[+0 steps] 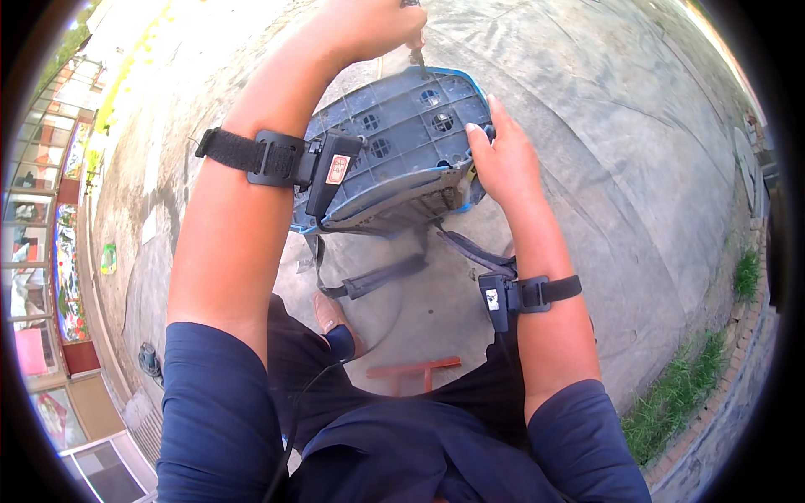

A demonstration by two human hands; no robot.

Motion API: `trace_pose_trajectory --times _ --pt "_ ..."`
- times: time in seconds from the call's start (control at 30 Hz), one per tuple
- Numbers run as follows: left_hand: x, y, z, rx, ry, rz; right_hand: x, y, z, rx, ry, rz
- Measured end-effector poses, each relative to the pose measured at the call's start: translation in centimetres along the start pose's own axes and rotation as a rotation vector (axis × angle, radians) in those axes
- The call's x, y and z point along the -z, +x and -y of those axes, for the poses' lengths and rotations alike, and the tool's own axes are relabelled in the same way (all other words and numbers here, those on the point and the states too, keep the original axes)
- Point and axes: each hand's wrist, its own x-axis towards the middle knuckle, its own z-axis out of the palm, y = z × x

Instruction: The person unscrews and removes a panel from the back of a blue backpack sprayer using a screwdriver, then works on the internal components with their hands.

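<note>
A blue and dark grey knapsack sprayer [402, 134] is turned so that its ribbed base, with several round grilles, faces up. Its underside is dusty, and padded shoulder straps [386, 277] trail from it onto the ground. At its far edge, my left hand [377, 29] is closed round a thin dark tool like a screwdriver [418, 57], tip down at the base's rim. The tool's upper part is mostly hidden by my fingers. My right hand [507, 155] grips the right edge of the base, thumb on the near side and fingers reaching over the rim.
A red metal T-shaped piece [415, 368] lies on the ground between my legs. Grey sheeting [637, 151] with creases covers the ground. Grass [688, 390] and a brick edge run along the right. A building with windows [33, 251] stands at the left. A cable hangs by my left leg.
</note>
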Motion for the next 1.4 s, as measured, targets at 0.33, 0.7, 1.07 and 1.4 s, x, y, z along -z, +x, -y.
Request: trace_pose_trajectory --times 0.33,0.7,1.07,1.4 --pt "-1.3 0.6 2.0 -0.016 0.301 -0.175 -0.2 0.0 0.1 -0.007 0.008 0.011" --pt "-0.8 0.2 1.0 0.03 0.18 -0.064 -0.1 0.1 0.0 -0.006 0.011 0.011" --pt "-1.3 0.3 1.2 -0.06 0.219 -0.167 -0.3 0.2 -0.3 -0.002 -0.013 0.007" --pt "-0.2 0.4 0.3 0.137 0.104 -0.022 -0.1 0.1 0.0 -0.002 -0.019 0.019"
